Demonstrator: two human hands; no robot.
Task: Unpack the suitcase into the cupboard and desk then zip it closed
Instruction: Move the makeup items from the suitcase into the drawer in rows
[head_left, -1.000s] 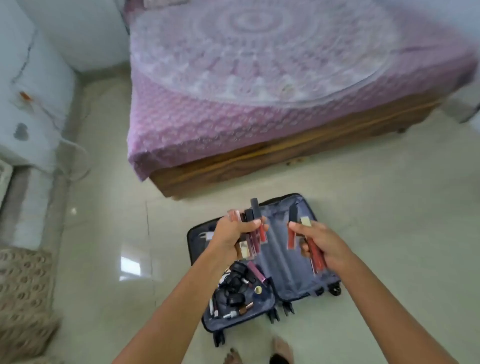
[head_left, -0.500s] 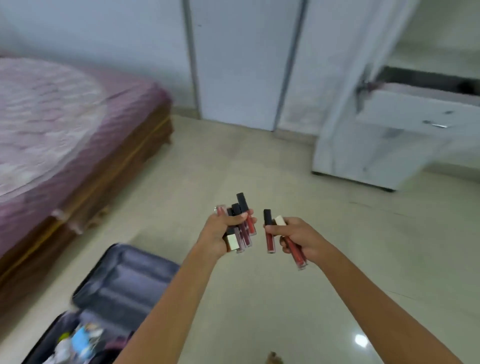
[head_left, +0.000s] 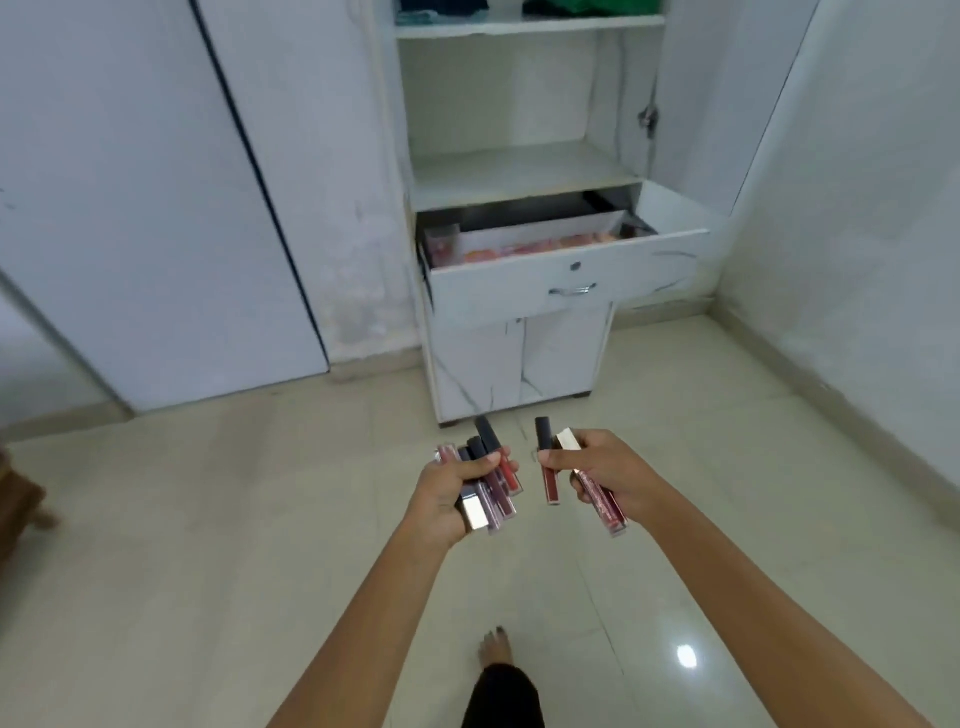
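Fingers (head_left: 475, 467) of both hands grip black-capped red lip-gloss tubes (head_left: 501, 480).

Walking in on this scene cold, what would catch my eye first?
Most striking are the two hands low in the middle, each gripping lip gloss tubes: the left hand holds a thick bunch, the right hand two tubes. Straight ahead stands a white cupboard with its drawer pulled open, reddish items showing inside.
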